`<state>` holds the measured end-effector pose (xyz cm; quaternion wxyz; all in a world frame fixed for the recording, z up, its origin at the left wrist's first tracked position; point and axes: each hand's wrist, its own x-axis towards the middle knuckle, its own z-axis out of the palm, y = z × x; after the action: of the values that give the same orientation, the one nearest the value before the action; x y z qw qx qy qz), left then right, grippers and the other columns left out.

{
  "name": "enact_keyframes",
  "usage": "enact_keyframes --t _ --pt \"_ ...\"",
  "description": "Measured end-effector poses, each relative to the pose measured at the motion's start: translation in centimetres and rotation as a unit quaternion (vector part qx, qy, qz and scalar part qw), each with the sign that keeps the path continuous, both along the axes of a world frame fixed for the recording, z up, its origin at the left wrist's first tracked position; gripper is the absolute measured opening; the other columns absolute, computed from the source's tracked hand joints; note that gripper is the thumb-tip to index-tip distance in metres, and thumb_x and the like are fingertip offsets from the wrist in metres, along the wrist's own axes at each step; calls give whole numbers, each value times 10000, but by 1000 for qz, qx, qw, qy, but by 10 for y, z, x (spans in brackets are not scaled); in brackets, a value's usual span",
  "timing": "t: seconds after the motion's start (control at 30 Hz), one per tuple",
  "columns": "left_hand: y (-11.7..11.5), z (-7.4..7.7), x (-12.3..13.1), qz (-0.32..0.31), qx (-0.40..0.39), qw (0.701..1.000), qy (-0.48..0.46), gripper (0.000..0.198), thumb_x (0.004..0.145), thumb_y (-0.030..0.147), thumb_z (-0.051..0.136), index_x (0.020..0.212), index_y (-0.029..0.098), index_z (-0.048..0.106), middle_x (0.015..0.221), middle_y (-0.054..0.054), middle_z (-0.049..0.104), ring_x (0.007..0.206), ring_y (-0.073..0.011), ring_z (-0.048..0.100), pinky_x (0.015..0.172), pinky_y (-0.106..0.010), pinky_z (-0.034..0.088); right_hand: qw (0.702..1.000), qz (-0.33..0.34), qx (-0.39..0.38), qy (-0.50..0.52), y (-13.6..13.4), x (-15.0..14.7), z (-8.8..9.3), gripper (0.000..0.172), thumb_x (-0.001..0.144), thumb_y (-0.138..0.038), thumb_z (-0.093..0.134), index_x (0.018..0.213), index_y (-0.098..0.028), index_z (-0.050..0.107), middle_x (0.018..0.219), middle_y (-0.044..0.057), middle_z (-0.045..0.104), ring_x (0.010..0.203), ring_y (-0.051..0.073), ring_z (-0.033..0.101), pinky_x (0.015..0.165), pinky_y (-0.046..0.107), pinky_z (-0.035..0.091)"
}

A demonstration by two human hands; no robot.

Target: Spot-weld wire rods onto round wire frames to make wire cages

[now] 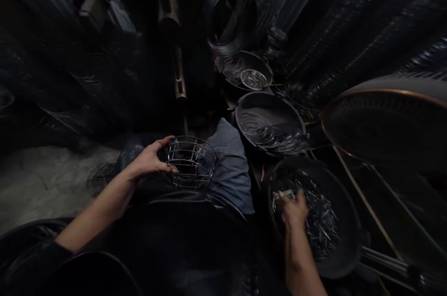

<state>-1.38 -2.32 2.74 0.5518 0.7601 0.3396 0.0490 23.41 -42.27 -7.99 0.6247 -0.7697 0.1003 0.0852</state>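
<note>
My left hand (151,161) grips the left rim of a round wire basket frame (191,161) that rests on my lap, fingers wrapped round its top ring. My right hand (292,208) reaches into a black bowl (345,240) full of short metal wire pieces (323,221), fingers pinched on some of them. The light is dim and fine detail is hard to make out.
Two more black bowls stand beyond: one (270,121) with thin wire rings, a farther one (244,72) with round wire parts. A coil of wire (228,16) hangs behind. A large round fan guard (387,119) lies at right. Concrete floor (42,179) at left.
</note>
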Motion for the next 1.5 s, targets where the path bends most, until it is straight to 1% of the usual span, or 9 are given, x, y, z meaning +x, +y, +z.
enact_keyframes --t 0.17,0.3,0.43,0.57,0.77,0.9,1.03,1.2,1.5 --pt "-4 0 0 9 -33 999 -37 1121 362 307 911 1369 173 436 1288 -134 547 1171 -314 538 1009 -471 446 986 126 21 -107 74 21 55 582 613 -472 750 1081 -140 653 909 61 676 796 212 669 799 368 541" --pt "3 19 -3 25 52 995 -76 1151 336 366 921 1370 199 445 1325 -127 498 1209 -320 494 1030 -463 422 961 200 -13 -188 157 17 60 529 654 -535 687 1017 -150 706 991 107 679 965 254 621 968 424 437" --pt "17 44 -8 51 110 989 -85 1159 354 419 913 1389 237 423 1367 -115 443 1229 -334 471 1052 -463 397 949 236 -45 -205 197 8 54 557 675 -584 634 988 -132 721 940 129 682 922 258 618 941 421 437" --pt "32 50 -2 62 141 985 -82 1155 361 428 900 1389 206 423 1363 -114 439 1224 -317 479 1060 -430 396 926 337 -38 -166 203 3 82 551 718 -519 652 1111 -134 680 867 87 683 785 199 635 802 342 508" --pt "38 34 19 48 211 974 -64 1114 383 393 874 1386 218 421 1354 -128 457 1223 -325 472 1046 -478 387 737 603 -70 -298 234 -24 164 326 732 -443 695 980 -237 744 946 67 710 920 243 658 783 309 538" --pt "34 25 26 22 263 962 -71 1100 404 439 858 1384 194 422 1338 -152 471 1233 -324 461 1061 -466 369 618 752 -28 -228 276 -41 192 225 864 -363 576 923 -234 750 826 41 708 737 169 669 643 222 530" --pt "31 20 28 22 283 956 -76 1047 467 508 818 1383 187 426 1335 -146 474 1235 -321 462 1061 -448 371 603 721 -127 -317 304 -49 180 231 866 -302 545 962 -203 731 857 56 702 741 187 656 666 270 513" --pt "34 21 29 68 289 951 -84 994 494 513 794 1368 195 445 1298 -125 506 1183 -304 506 1048 -433 390 513 647 -212 -523 307 -54 157 286 821 -191 550 1073 -168 684 887 88 699 827 246 609 732 349 463" --pt "50 28 44 82 292 945 -119 996 503 513 803 1371 190 437 1298 -129 502 1189 -298 501 1050 -424 391 543 615 -75 -566 322 -32 156 219 896 -154 490 993 -167 686 813 52 690 744 184 584 673 308 436"
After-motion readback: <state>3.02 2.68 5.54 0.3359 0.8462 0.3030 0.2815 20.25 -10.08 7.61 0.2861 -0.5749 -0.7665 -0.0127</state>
